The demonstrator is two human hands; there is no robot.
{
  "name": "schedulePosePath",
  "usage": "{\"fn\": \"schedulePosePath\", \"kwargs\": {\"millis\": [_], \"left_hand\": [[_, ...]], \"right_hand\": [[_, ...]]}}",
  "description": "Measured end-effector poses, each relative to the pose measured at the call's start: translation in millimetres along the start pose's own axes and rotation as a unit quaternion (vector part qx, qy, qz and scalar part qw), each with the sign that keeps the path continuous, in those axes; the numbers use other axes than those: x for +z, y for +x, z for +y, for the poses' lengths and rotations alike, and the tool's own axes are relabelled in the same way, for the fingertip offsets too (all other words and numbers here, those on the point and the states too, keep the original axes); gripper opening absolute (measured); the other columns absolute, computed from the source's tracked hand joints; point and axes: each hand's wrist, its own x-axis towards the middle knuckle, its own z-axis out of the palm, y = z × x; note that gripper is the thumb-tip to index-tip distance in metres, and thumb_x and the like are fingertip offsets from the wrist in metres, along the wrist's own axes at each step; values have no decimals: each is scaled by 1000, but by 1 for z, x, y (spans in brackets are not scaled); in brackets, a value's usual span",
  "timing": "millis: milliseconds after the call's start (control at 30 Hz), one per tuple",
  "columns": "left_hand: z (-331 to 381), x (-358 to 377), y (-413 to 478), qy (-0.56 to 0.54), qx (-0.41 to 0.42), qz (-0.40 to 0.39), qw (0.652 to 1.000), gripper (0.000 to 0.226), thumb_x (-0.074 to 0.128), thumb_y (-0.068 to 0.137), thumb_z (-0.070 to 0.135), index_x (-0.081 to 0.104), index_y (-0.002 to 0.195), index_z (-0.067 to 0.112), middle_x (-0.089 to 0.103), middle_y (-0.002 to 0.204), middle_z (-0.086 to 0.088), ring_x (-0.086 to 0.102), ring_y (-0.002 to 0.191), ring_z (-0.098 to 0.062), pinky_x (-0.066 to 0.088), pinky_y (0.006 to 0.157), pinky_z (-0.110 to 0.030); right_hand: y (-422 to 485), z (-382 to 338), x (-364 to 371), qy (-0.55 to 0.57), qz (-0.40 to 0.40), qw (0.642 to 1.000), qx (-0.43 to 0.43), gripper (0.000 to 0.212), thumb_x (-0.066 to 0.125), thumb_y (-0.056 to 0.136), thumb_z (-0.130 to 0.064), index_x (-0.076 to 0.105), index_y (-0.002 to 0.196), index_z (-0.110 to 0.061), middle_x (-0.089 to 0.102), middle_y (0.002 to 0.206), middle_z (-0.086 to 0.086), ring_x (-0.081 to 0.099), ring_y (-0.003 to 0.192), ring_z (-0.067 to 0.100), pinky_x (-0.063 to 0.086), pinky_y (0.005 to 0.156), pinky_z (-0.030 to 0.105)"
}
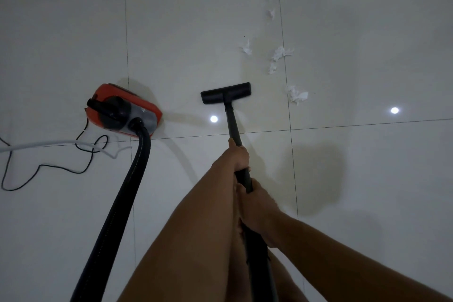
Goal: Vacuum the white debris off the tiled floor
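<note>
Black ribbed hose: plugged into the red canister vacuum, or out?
Plugged in. The black ribbed hose ends in a black elbow seated in the grey front panel of the red canister vacuum; no gap shows at the joint.

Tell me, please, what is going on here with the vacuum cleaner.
A person grips the black wand with both hands, the left hand nearer the floor head and the right hand behind it. The head sits on the tiled floor, short of the white debris, which lies scattered ahead and to the right. The red canister rests to the left, joined by its hose.
</note>
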Motion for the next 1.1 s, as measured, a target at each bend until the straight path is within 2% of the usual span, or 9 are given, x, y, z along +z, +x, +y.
{"fn": "schedulePosePath", "kwargs": {"millis": [67, 200, 300, 433, 567, 833, 967, 1033, 1100], "left_hand": [[4, -7, 8, -1, 3, 1, 1000, 65, 25, 113, 26, -17, 162, 25, 57, 139, -16, 52, 82, -16, 43, 80, -25], [9, -24, 22, -23, -20, -11, 999, 68, 27, 111, 30, -20, 160, 34, 66, 107, -15, 63, 80, -18, 54, 69, -32], [15, -35, 32, -23, -19, -10, 1000, 68, 26, 111, 32, -21, 160, 36, 66, 107, -15, 65, 86, -19, 56, 72, -33], [22, -46, 42, -24, -20, -7, 999, 68, 27, 111, 35, -21, 160, 38, 67, 101, -13, 69, 94, -23, 59, 91, -40], [26, -50, 45, -28, -8, -4, 1000, 68, 27, 111, 33, -20, 160, 37, 69, 110, -18, 71, 101, -26, 58, 96, -44], [25, -29, 23, -7, -10, -26, 1000, 68, 28, 111, 33, -18, 161, 35, 67, 108, -15, 66, 84, -19, 57, 73, -33], [24, -11, 14, 23, 7, -39, 999, 67, 28, 112, 31, -17, 162, 29, 63, 109, -14, 62, 79, -15, 46, 58, -25], [26, -6, 17, 22, 6, -35, 999, 67, 27, 112, 33, -17, 162, 30, 64, 106, -14, 63, 79, -15, 48, 60, -26], [29, -7, 24, 20, 1, -30, 999, 68, 28, 112, 34, -17, 162, 33, 65, 105, -15, 65, 81, -18, 56, 72, -32]], "right_hand": [[5, -8, 2, 11, -2, 1000, 2, 41, 38, 106, -42, 41, 145, -29, 65, 83, 6, 59, 49, 14, 50, 46, 23], [13, -26, 7, 39, 3, 999, 18, 41, 39, 106, -43, 40, 145, -30, 63, 79, 9, 57, 43, 15, 46, 39, 18], [17, -39, 10, 57, 6, 998, 15, 41, 39, 106, -42, 38, 146, -31, 63, 75, 9, 56, 38, 13, 46, 39, 18], [26, -51, 13, 79, 10, 997, 15, 37, 40, 107, -41, 39, 143, -32, 63, 78, 10, 56, 37, 13, 48, 42, 20], [25, -57, 10, 65, 23, 998, 3, 38, 38, 107, -39, 41, 144, -28, 61, 76, 7, 52, 32, 5, 43, 36, 15], [-2, -47, 3, 72, 23, 997, 15, 39, 38, 108, -38, 41, 145, -26, 60, 72, 3, 53, 33, 4, 42, 35, 14], [-13, -34, -3, 63, 49, 997, 18, 40, 37, 108, -42, 44, 144, -27, 63, 77, -1, 57, 45, 4, 41, 35, 11], [-11, -32, -7, 71, 53, 996, 19, 42, 37, 107, -43, 43, 146, -28, 64, 78, -2, 57, 45, 5, 43, 38, 13], [-8, -35, -10, 77, 54, 995, 13, 41, 37, 108, -41, 43, 146, -27, 63, 79, -1, 55, 41, 2, 42, 38, 12]]}}
